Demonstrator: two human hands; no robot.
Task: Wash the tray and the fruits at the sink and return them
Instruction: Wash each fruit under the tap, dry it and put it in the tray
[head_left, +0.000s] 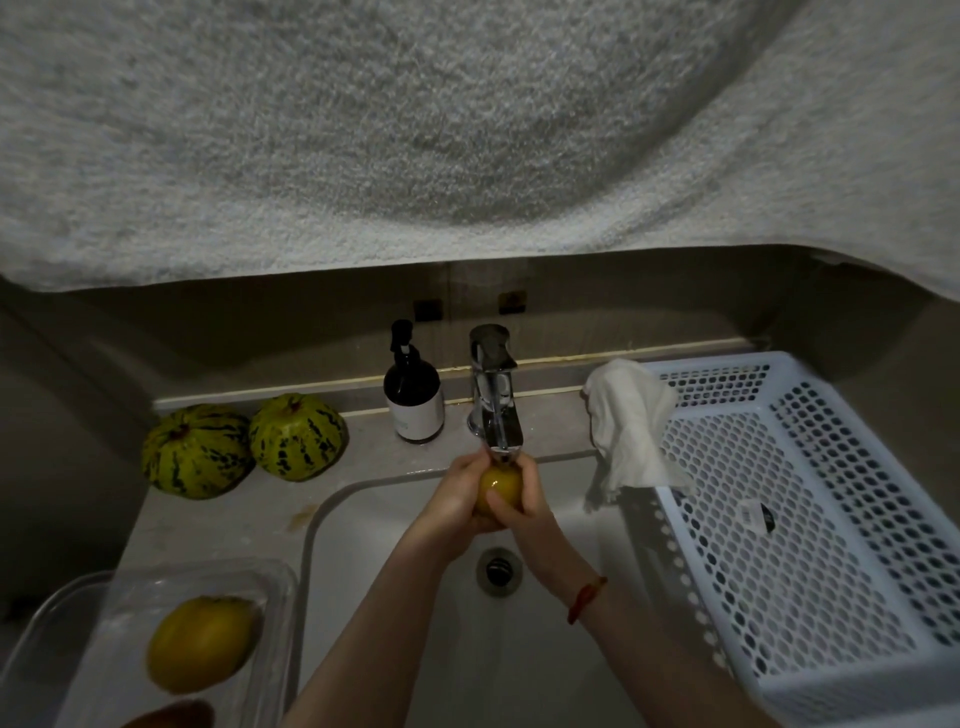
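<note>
Both hands meet over the sink (395, 597), under the spout of the chrome tap (492, 395). The left hand (457, 499) cups a round yellow fruit (500, 488) from the left and below, fingers curled round it; the right hand (524, 501) wraps it from the right, thumb laid across its front. A red cord bracelet (586, 598) circles the right wrist.

Fruits, counted: one in the hands; two green-and-yellow striped melons (244, 448) side by side, touching, at the worktop's (218, 530) back left; one large yellow-orange fruit (201, 643) in the clear plastic tray (280, 587) at the worktop's front left; and part of one brownish fruit (171, 716) at the lower edge, just beside it. One dark pump bottle (413, 395) with a pale label stands left of the tap at the back edge. One white perforated basket (800, 525) sits tilted at the sink's right side, with one white cloth (631, 421) draped over its back left corner and a small label on its floor.

The worktop is pale grey, with a small brownish stain near the sink's left rim. The room is dim; a rough pale towel-like fabric (415, 130) fills the top of the view.
</note>
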